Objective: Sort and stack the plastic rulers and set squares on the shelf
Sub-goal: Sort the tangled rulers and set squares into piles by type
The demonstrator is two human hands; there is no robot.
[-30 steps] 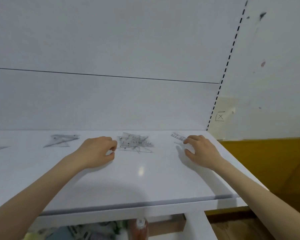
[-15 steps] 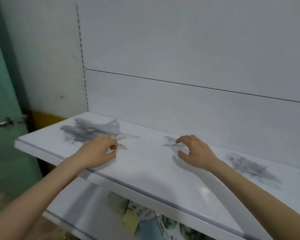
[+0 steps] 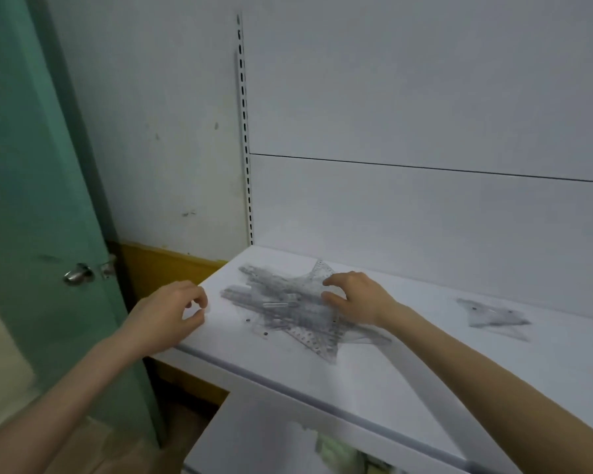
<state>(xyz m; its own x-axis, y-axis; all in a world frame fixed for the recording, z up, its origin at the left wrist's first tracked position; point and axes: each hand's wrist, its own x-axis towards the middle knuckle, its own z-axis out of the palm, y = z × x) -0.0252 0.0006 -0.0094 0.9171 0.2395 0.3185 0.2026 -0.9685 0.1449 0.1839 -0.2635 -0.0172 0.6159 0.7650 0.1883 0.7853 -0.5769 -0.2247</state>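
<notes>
White shelf (image 3: 391, 371), ruler pile (image 3: 281, 302) under right hand (image 3: 360, 299), left hand (image 3: 166, 311) beside

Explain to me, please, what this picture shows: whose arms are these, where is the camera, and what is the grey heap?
There is no machine here. A person wears one camera on the head, so you look down at their own arms. The left hand hovers at the left end of the white shelf, loosely curled, holding nothing visible. The right hand rests on a messy pile of clear plastic rulers and set squares. A smaller pile lies further right. A green door stands left.
</notes>
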